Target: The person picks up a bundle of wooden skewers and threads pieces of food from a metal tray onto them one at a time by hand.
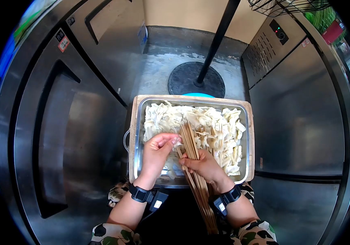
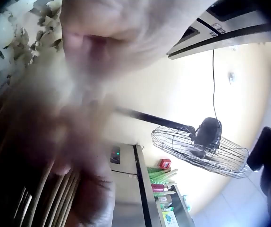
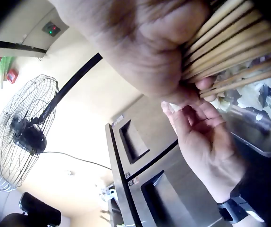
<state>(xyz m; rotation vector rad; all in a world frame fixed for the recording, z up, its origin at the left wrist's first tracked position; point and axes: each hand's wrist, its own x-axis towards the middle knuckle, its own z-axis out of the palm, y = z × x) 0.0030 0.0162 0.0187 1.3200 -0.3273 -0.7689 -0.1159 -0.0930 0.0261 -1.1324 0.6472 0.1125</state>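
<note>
My right hand (image 1: 206,166) grips a bundle of thin bamboo skewers (image 1: 201,194) that slants up over a metal tray (image 1: 247,134). One skewer stands slightly apart, under the right thumb. Between thumb and fingers, my left hand (image 1: 157,153) pinches a small pale, limp food piece (image 1: 177,141) beside that skewer. Thin cream-coloured slices (image 1: 162,116) of the same look fill much of the tray, and some lie around the skewers' upper ends. The right wrist view shows the left fingertips close to the right hand (image 3: 140,47); in the left wrist view both hands are blurred.
Under the tray lies a wooden board (image 1: 132,163). Steel cabinets stand at left (image 1: 89,134) and right (image 1: 301,106). Beyond the tray, a round black base (image 1: 183,77) carries the pole of a standing fan (image 2: 201,146). A black strap (image 1: 140,193) sits on each wrist.
</note>
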